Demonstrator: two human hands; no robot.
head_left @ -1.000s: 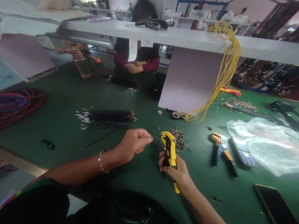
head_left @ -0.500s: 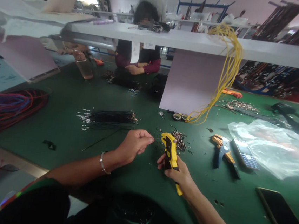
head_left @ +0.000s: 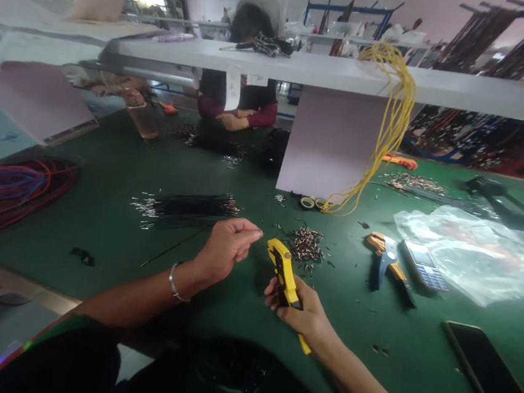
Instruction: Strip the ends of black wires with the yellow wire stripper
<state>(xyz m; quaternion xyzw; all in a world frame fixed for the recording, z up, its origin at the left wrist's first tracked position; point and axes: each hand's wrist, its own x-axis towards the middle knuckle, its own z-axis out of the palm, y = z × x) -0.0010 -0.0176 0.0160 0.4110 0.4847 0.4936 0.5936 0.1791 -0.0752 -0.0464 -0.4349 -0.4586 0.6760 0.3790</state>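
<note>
My left hand (head_left: 224, 248) is closed, thumb and forefinger pinched together. A thin black wire (head_left: 171, 251) runs from the table up behind this hand and seems to be held in it; its tip at my fingers is too small to make out. In my right hand (head_left: 302, 308) is a yellow-and-black wire stripper (head_left: 286, 276), its jaws pointing up and left, just right of my left fingertips and apart from them. Behind the stripper lies a pile of small copper-tipped offcuts (head_left: 307, 245). A bundle of black wires (head_left: 189, 205) with bared ends lies beyond my left hand.
To the right are a blue-and-orange wire stripper (head_left: 388, 261), a keypad phone (head_left: 423, 266), a clear plastic bag (head_left: 474, 248) and a smartphone (head_left: 488, 373). Yellow wires (head_left: 392, 122) hang from the shelf (head_left: 302, 69). Red and blue cable coils (head_left: 12, 191) lie left. A person (head_left: 238, 108) sits opposite.
My left hand has lifted slightly and drawn left. The stripper in my right hand has moved left and a little down, showing more of the offcut pile. The view has shifted slightly.
</note>
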